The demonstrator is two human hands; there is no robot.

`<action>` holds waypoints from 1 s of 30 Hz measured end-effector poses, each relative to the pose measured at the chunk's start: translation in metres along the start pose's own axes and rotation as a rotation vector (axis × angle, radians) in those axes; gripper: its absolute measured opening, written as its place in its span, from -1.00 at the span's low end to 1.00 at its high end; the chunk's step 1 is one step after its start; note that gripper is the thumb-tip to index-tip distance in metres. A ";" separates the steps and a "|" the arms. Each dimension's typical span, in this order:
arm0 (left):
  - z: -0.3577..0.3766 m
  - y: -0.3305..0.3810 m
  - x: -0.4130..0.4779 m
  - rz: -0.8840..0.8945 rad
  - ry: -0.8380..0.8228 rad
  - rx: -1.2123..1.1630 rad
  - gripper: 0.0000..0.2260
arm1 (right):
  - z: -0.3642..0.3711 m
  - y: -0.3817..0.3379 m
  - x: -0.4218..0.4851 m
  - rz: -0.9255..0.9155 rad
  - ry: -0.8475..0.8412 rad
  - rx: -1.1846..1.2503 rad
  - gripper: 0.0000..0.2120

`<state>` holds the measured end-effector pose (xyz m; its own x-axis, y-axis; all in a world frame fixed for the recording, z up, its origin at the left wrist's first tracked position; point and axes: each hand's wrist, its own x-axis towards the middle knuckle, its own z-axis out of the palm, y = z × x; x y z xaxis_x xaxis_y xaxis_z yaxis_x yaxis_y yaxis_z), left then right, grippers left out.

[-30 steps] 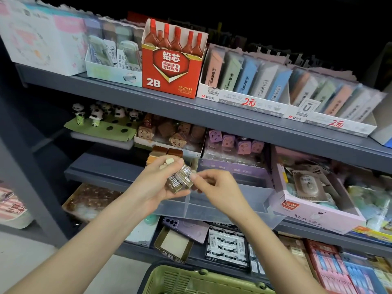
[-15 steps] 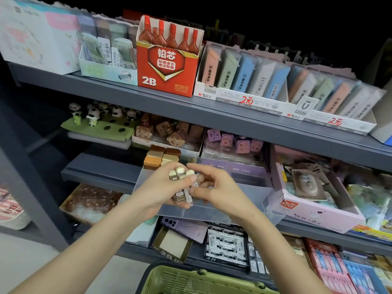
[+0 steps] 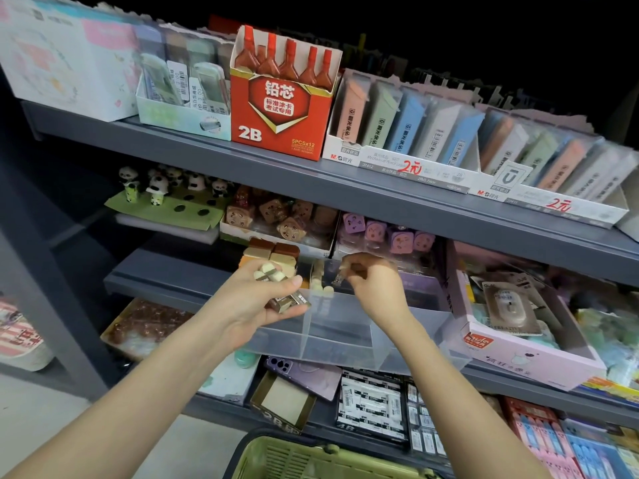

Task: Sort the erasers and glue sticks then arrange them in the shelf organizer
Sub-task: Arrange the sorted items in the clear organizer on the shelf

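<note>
Near bottom edge: green slotted plastic basket (image 3: 311,458). Above it, left hand (image 3: 252,299), grip closed round a bundle of small cream-and-brown wrapped erasers (image 3: 281,293), over the left compartment of the clear plastic divided shelf organizer (image 3: 345,340). Right hand (image 3: 375,283) near it, grip a fingertip pinch on one small eraser (image 3: 338,280), blurred, over the middle compartment. A few cream erasers (image 3: 320,285) stand just right of the divider. Beyond the left hand, stacked brown-and-cream block erasers (image 3: 273,252).

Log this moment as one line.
left hand holds small brown-sleeved erasers | right hand pinches single eraser over clear plastic organizer
</note>
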<state>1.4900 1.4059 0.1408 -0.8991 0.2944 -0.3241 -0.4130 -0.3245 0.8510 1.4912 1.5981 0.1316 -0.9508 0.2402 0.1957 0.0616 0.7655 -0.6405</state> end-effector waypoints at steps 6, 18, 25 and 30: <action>-0.003 0.003 0.004 -0.054 0.007 -0.079 -0.77 | 0.012 -0.001 0.005 -0.052 -0.235 -0.186 -0.75; -0.001 -0.002 0.006 -0.076 -0.022 -0.051 -0.76 | 0.006 0.003 0.001 -0.065 -0.310 -0.291 -0.69; 0.005 -0.003 -0.001 0.024 -0.047 0.185 -0.59 | -0.006 -0.020 -0.036 -0.157 -0.264 0.342 -0.79; 0.008 -0.007 -0.004 0.091 -0.031 0.320 -0.73 | -0.018 -0.029 -0.047 -0.085 -0.472 0.528 -0.59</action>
<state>1.4979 1.4139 0.1389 -0.9231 0.3064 -0.2324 -0.2604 -0.0532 0.9640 1.5395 1.5754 0.1548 -0.9831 -0.1830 -0.0049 -0.0605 0.3504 -0.9347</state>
